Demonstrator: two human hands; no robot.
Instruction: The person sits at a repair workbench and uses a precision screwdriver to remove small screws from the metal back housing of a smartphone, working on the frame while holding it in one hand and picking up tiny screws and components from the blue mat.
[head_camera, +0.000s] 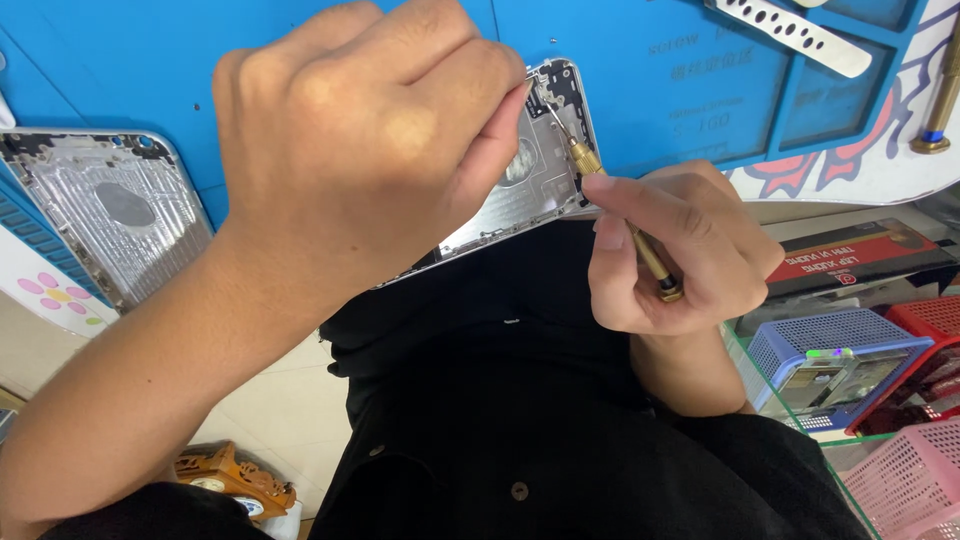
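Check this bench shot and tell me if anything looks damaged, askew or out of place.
Nothing stands out. The left hand grips a silver metal phone back housing tilted above the blue work mat, while the right hand holds a slim brass screwdriver at its top corner. A second bare silver housing lies flat at the left.
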